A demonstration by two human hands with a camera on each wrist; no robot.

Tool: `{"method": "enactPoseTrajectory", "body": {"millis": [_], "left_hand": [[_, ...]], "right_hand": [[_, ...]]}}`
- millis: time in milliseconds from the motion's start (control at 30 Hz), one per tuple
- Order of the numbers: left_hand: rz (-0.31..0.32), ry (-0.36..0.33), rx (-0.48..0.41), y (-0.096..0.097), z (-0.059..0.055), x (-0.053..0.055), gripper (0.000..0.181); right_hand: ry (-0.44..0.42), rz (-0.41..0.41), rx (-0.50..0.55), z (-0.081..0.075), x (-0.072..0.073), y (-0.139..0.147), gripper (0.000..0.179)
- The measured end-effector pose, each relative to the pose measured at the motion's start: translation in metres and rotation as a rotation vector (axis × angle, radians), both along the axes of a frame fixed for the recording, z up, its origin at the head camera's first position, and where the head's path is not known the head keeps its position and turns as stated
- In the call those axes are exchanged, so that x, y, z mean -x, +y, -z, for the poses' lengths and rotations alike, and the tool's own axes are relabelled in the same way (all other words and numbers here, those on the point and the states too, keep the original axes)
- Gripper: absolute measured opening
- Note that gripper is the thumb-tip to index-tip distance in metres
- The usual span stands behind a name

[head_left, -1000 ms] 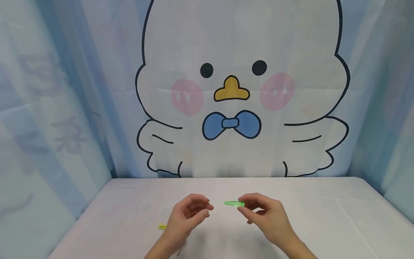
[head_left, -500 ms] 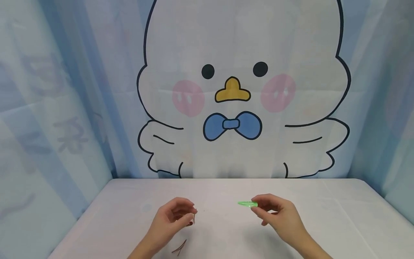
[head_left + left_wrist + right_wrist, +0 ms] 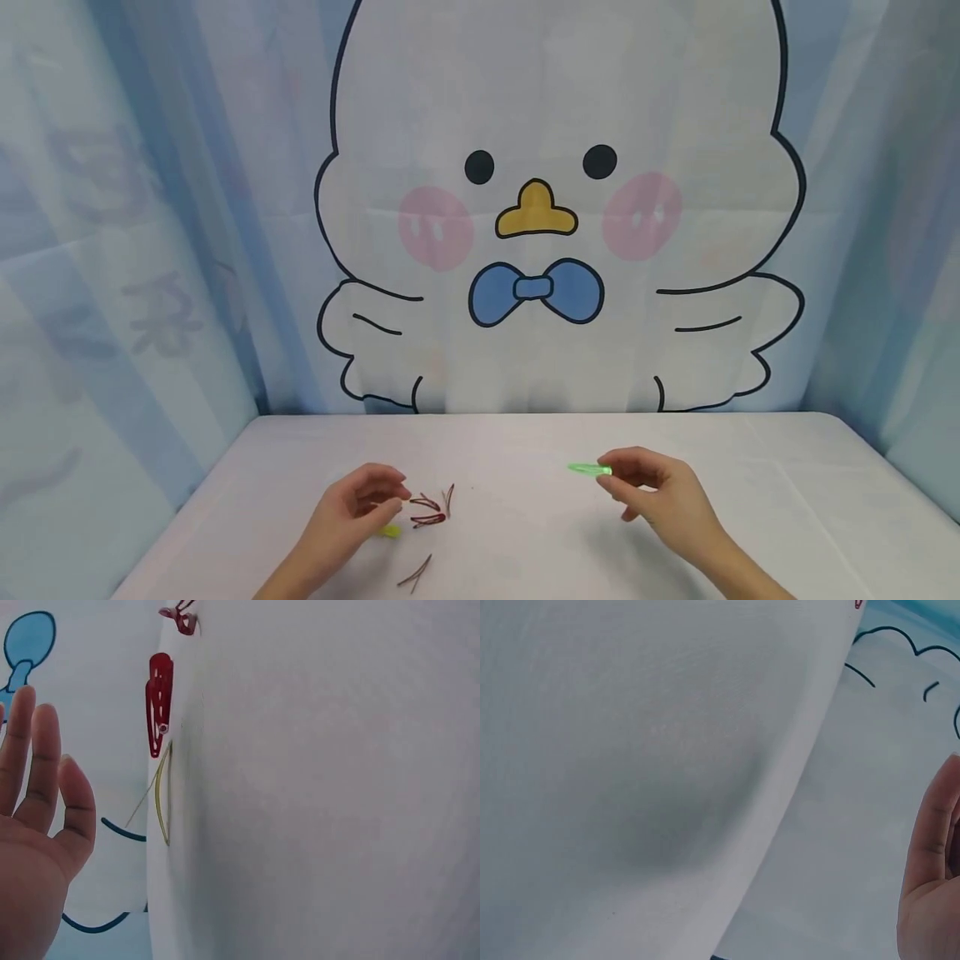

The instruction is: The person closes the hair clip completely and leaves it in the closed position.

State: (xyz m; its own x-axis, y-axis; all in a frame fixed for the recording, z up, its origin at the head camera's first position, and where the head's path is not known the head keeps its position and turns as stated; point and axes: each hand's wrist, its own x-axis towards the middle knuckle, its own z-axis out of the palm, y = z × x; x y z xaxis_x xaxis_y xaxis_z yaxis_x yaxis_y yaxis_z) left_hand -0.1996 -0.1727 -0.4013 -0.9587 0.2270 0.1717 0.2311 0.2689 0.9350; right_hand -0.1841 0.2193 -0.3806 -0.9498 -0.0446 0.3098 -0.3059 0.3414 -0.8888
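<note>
My right hand [image 3: 663,496] pinches a bright green snap hair clip [image 3: 585,469] between thumb and fingertips, above the table's right half. Only part of that hand [image 3: 934,862] enters the right wrist view, where the clip is hidden. Over on the left, my left hand [image 3: 352,508] has loosely bent fingers and holds nothing. A yellow hair clip [image 3: 389,531] lies partly hidden behind it. Just right of its fingertips are several dark red snap clips [image 3: 429,520]. In the left wrist view, a red clip [image 3: 160,705] lies close to the yellow one [image 3: 160,799].
A thin brown forked clip [image 3: 417,573] lies nearer the front of the white-covered table [image 3: 517,550]. Behind the table hangs a curtain [image 3: 536,358] with a cartoon bird in a blue bow tie. More pale blue curtain [image 3: 112,333] closes off the left side.
My left hand has moved left, bringing the red clips and the brown forked clip into sight. My right hand has shifted right, still pinching the green hair clip.
</note>
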Motion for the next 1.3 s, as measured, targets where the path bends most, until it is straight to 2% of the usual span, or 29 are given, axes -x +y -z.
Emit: {"method": "enactPoseTrajectory", "body": {"millis": [267, 467, 567, 700, 900, 1133, 1300], "left_hand": [[0.002, 0.030, 0.066, -0.020, 0.000, 0.008, 0.029], [0.008, 0.006, 0.155, -0.033, -0.001, 0.014, 0.028], [0.014, -0.016, 0.212, -0.038, -0.002, 0.018, 0.027], [0.072, -0.036, 0.287, -0.045, -0.003, 0.024, 0.026], [0.179, -0.049, 0.363, -0.053, -0.001, 0.027, 0.021], [0.204, -0.081, 0.401, -0.055, 0.002, 0.026, 0.021], [0.220, -0.072, 0.415, -0.055, 0.003, 0.025, 0.021]], "right_hand": [[-0.019, 0.019, -0.059, 0.003, 0.006, 0.012, 0.024], [-0.101, 0.027, -0.114, 0.006, 0.012, 0.022, 0.026], [-0.128, -0.004, -0.125, 0.010, 0.014, 0.028, 0.027], [-0.164, -0.052, -0.145, 0.014, 0.018, 0.035, 0.029], [-0.209, -0.068, -0.193, 0.020, 0.021, 0.042, 0.024], [-0.216, -0.108, -0.268, 0.026, 0.025, 0.045, 0.021], [-0.232, -0.105, -0.314, 0.029, 0.028, 0.049, 0.017]]}}
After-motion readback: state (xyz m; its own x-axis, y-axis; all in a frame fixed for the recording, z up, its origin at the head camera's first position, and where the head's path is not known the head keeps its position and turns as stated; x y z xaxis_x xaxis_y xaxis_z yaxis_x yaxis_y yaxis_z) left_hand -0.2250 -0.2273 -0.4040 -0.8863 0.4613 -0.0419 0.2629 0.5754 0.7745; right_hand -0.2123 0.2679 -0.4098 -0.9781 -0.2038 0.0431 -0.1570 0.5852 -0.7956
